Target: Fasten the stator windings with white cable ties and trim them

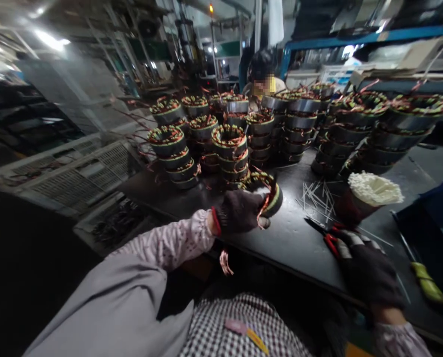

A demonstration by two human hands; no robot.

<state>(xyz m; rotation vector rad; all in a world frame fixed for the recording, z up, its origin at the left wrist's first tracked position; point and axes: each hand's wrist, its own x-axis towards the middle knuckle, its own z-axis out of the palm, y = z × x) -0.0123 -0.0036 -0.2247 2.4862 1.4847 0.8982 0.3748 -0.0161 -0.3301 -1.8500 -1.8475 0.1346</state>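
My left hand [240, 212], in a dark glove with bare fingertips, is closed on the near side of a motor stator [277, 201]. This ring is tilted on the dark tabletop, with copper wires hanging from it beside my fingers. My right hand [370, 270], gloved likewise, rests low over the table at the right, its fingers around the red handles of a pair of pliers [331, 243]. The dark jaws point left and away from me. Thin white sticks [318, 198] lie scattered just beyond them.
Stacked stators [231, 148] line the far side of the table [288, 243]. Right of centre stands a container of white sticks [373, 191]. A yellow-handled tool [427, 282] and a dark blue bin [433, 223] are at the right. Pale crates [76, 173] stand left; a person [264, 74] is behind the stacks.
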